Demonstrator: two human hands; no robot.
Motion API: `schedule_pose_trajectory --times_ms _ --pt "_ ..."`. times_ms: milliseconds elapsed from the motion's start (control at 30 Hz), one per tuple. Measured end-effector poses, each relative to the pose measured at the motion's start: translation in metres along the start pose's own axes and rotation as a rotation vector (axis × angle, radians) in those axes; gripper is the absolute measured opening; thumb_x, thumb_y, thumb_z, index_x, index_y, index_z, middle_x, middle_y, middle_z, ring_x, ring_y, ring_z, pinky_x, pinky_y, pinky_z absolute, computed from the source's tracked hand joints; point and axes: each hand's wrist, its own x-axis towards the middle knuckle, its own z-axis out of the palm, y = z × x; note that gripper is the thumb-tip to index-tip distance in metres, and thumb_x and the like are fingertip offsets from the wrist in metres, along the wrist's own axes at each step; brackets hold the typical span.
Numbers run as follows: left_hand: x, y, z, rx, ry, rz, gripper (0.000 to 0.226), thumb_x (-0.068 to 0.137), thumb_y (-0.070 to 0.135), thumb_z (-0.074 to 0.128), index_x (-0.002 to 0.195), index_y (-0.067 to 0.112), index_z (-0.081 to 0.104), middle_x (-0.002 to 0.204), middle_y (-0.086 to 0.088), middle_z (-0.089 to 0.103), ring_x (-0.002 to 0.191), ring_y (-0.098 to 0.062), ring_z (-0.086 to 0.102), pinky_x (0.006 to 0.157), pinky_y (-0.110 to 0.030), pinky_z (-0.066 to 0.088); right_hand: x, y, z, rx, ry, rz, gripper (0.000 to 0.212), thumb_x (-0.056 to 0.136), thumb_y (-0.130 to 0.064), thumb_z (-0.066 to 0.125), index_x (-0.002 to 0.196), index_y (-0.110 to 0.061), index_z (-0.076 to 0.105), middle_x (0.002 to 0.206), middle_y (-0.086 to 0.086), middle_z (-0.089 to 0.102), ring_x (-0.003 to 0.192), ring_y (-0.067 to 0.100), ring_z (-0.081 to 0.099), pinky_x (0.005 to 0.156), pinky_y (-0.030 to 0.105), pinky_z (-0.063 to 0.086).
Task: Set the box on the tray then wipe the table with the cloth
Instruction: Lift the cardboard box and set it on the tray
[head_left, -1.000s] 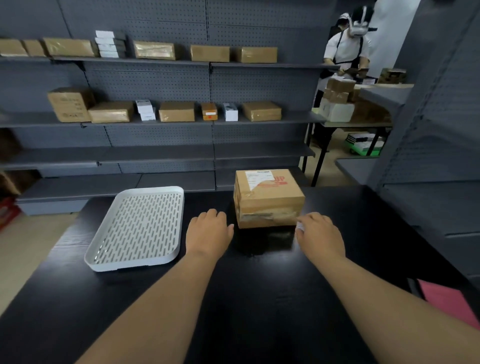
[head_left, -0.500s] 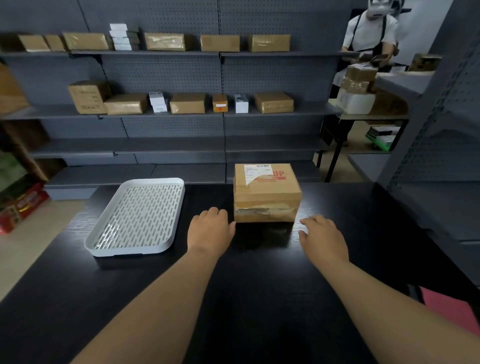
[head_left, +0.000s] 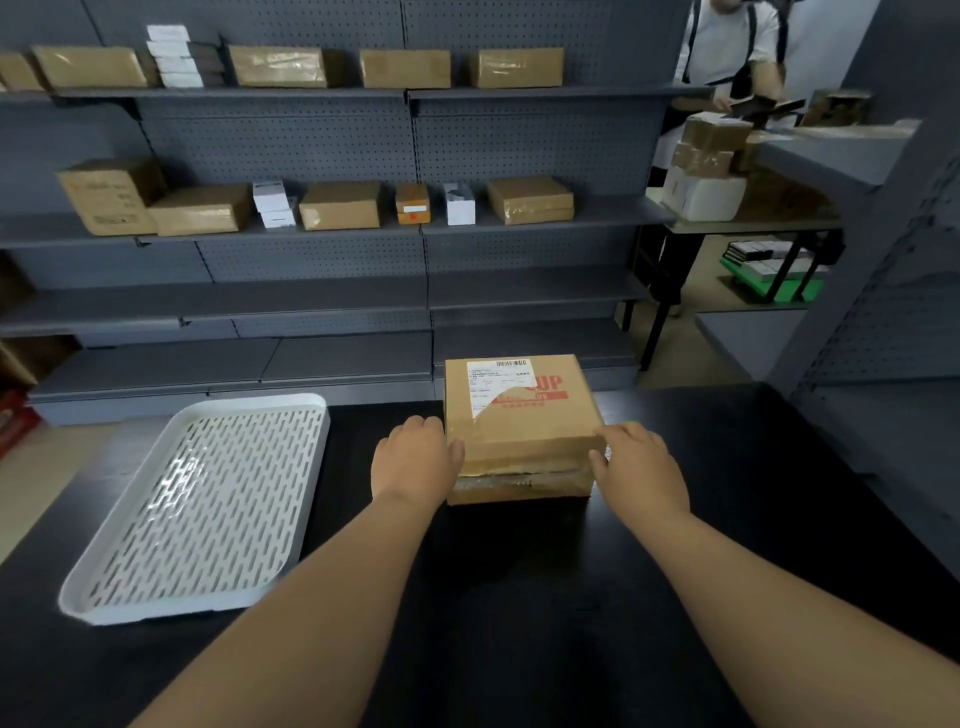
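A taped brown cardboard box (head_left: 519, 410) with a white label and red print stands on the black table (head_left: 519, 597), at its far middle. My left hand (head_left: 415, 457) lies against the box's left side with the thumb at the front corner. Over the right front corner my right hand (head_left: 641, 470) is wrapped, thumb on the front face. The box is clasped between both hands and rests on the table. A white slotted tray (head_left: 208, 509) sits to the left of the box, with nothing in it. No cloth is in view.
Grey pegboard shelves (head_left: 415, 228) carrying several cardboard boxes stand behind the table. Another grey shelf unit (head_left: 883, 312) rises close on the right. A person (head_left: 727, 52) stands at the back right by a table stacked with boxes.
Both hands have moved forward from the table in front of the box onto its left and right sides. The camera has come closer and the pink thing at bottom right is out of view.
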Motion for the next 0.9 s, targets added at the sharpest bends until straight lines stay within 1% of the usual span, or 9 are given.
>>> schedule_pose_trajectory --times_ms 200,267,367,433,533,600,733,833,900 --pt "0.052 0.012 0.025 -0.182 -0.140 -0.150 0.035 0.097 0.033 0.039 0.108 0.005 0.057 0.101 -0.009 0.056 0.093 -0.025 0.057 0.079 -0.034 0.050 0.044 0.000 0.013 0.138 -0.039 0.125 0.037 0.097 -0.027 0.044 0.132 -0.018 0.052 0.127 0.005 0.055 0.114 0.024 0.051 0.089 0.038 0.048" --pt "0.066 0.016 0.034 -0.211 -0.188 -0.182 0.040 0.096 0.035 0.038 0.108 0.002 0.058 0.096 -0.008 0.057 0.087 -0.025 0.058 0.074 -0.032 0.049 0.056 0.000 0.017 0.213 -0.069 0.184 0.039 0.097 -0.027 0.045 0.135 -0.015 0.049 0.131 0.007 0.053 0.118 0.026 0.051 0.092 0.038 0.046" --pt "0.080 0.019 0.041 -0.385 -0.223 -0.301 0.042 0.096 0.036 0.041 0.107 0.000 0.060 0.100 -0.011 0.065 0.091 -0.028 0.063 0.077 -0.033 0.051 0.072 0.002 0.022 0.302 -0.145 0.281 0.048 0.098 -0.032 0.044 0.142 -0.012 0.041 0.141 0.009 0.050 0.127 0.029 0.049 0.100 0.039 0.042" --pt "0.084 0.020 0.039 -0.461 -0.231 -0.360 0.040 0.097 0.034 0.041 0.111 0.001 0.059 0.096 -0.010 0.062 0.089 -0.027 0.061 0.074 -0.032 0.048 0.081 0.002 0.025 0.334 -0.210 0.347 0.053 0.100 -0.035 0.041 0.145 -0.009 0.036 0.144 0.011 0.048 0.129 0.030 0.048 0.102 0.038 0.042" --pt "0.090 0.021 0.040 -0.508 -0.247 -0.392 0.035 0.098 0.024 0.038 0.112 -0.002 0.058 0.103 -0.013 0.061 0.090 -0.028 0.057 0.075 -0.033 0.046 0.087 0.003 0.030 0.393 -0.243 0.383 0.043 0.101 -0.035 0.037 0.127 -0.005 0.054 0.126 0.014 0.060 0.101 0.027 0.056 0.080 0.032 0.043" --pt "0.092 0.020 0.043 -0.576 -0.240 -0.446 0.037 0.096 0.026 0.037 0.110 0.000 0.059 0.108 -0.014 0.065 0.082 -0.024 0.055 0.068 -0.029 0.044 0.087 0.002 0.033 0.470 -0.234 0.402 0.039 0.101 -0.032 0.037 0.117 -0.005 0.059 0.110 0.011 0.063 0.089 0.023 0.052 0.072 0.030 0.039" --pt "0.089 0.022 0.039 -0.685 -0.224 -0.513 0.038 0.096 0.031 0.038 0.111 0.002 0.058 0.104 -0.012 0.064 0.082 -0.023 0.055 0.070 -0.030 0.045 0.083 0.001 0.037 0.569 -0.180 0.447 0.035 0.101 -0.030 0.039 0.116 -0.007 0.061 0.098 0.005 0.059 0.088 0.022 0.053 0.070 0.031 0.041" --pt "0.083 0.022 0.033 -0.704 -0.189 -0.523 0.039 0.097 0.032 0.037 0.112 0.002 0.057 0.104 -0.011 0.063 0.085 -0.025 0.055 0.072 -0.031 0.045 0.078 -0.001 0.034 0.622 -0.144 0.444 0.033 0.100 -0.028 0.040 0.116 -0.009 0.061 0.098 0.003 0.060 0.087 0.020 0.054 0.061 0.026 0.040" --pt "0.079 0.023 0.029 -0.726 -0.137 -0.517 0.041 0.095 0.033 0.037 0.111 0.003 0.059 0.106 -0.011 0.066 0.083 -0.025 0.056 0.070 -0.030 0.045 0.074 -0.003 0.029 0.670 -0.112 0.435 0.031 0.100 -0.027 0.041 0.120 -0.012 0.060 0.104 0.003 0.062 0.090 0.019 0.054 0.066 0.028 0.042"
